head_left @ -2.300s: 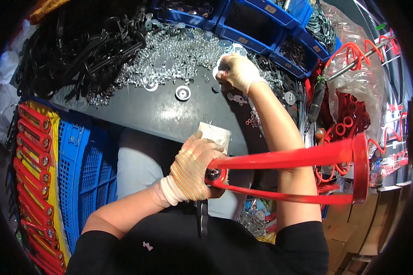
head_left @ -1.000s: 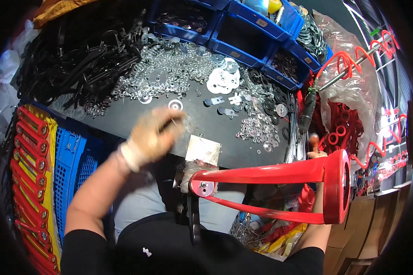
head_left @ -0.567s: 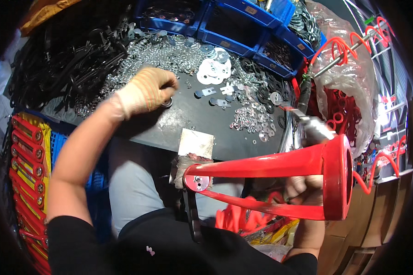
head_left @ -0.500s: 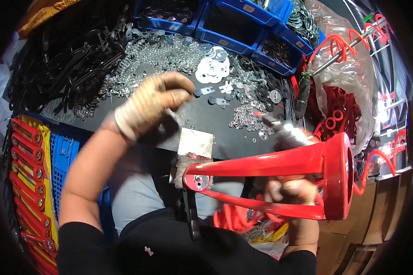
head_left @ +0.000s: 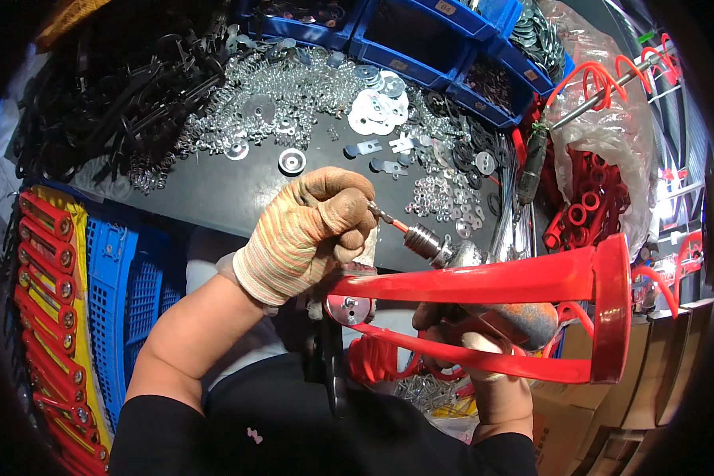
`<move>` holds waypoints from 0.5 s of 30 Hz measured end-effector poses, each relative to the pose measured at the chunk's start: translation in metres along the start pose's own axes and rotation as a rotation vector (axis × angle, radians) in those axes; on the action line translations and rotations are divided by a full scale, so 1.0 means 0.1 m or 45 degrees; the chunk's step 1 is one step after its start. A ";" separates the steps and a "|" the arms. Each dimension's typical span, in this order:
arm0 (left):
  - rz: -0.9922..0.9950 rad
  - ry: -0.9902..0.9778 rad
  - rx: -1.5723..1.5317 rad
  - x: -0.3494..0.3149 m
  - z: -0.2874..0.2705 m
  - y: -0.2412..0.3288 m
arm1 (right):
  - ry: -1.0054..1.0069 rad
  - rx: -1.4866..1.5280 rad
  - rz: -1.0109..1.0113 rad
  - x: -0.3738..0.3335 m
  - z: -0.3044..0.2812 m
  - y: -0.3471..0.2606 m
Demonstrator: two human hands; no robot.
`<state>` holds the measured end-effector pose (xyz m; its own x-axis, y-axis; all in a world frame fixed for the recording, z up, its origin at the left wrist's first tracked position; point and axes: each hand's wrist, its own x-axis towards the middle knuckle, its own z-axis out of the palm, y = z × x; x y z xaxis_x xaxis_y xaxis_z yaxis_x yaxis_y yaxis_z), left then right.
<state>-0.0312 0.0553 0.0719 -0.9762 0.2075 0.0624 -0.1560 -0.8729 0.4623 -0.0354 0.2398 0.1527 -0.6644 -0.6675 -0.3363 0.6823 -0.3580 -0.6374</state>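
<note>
"From the head view, how's your grip?"

"My left hand [head_left: 313, 230] is pinched narrow on the tip of the bit [head_left: 390, 219]; whether it also holds something small, I can't tell. My right hand [head_left: 484, 349] wraps the driver [head_left: 523, 324], partly behind the frame [head_left: 468, 281]."

"Where's the frame?"

"Narrow end just off the tabletop's [head_left: 214, 190] near edge."

"The risk?"

"If the driver started now, the bit could snag my glove [head_left: 274, 250]."

Pale dark-lettered label [head_left: 445, 7] on blue bin [head_left: 470, 22], unreadable labels [head_left: 397, 64] on neighbouring bins [head_left: 428, 77]
</note>
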 end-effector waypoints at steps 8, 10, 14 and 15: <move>0.498 0.205 0.853 -0.14 -0.24 -0.02 | 0.202 -0.013 0.259 0.17 0.07 0.04; 0.778 0.317 1.557 -0.42 -0.20 -0.16 | 0.287 -0.031 0.252 0.07 0.12 -0.16; 1.031 -0.391 1.942 -0.45 -0.16 -0.28 | 0.390 -0.030 0.360 0.13 0.16 -0.17; 1.067 -0.394 2.067 -0.43 -0.18 -0.37 | 0.425 -0.030 0.375 0.12 0.19 -0.16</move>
<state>0.0142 0.0705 0.0364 -0.6244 0.2244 0.7482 0.7566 0.4118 0.5079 -0.0487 0.2256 0.1720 -0.5076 -0.4901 -0.7086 0.8525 -0.1666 -0.4955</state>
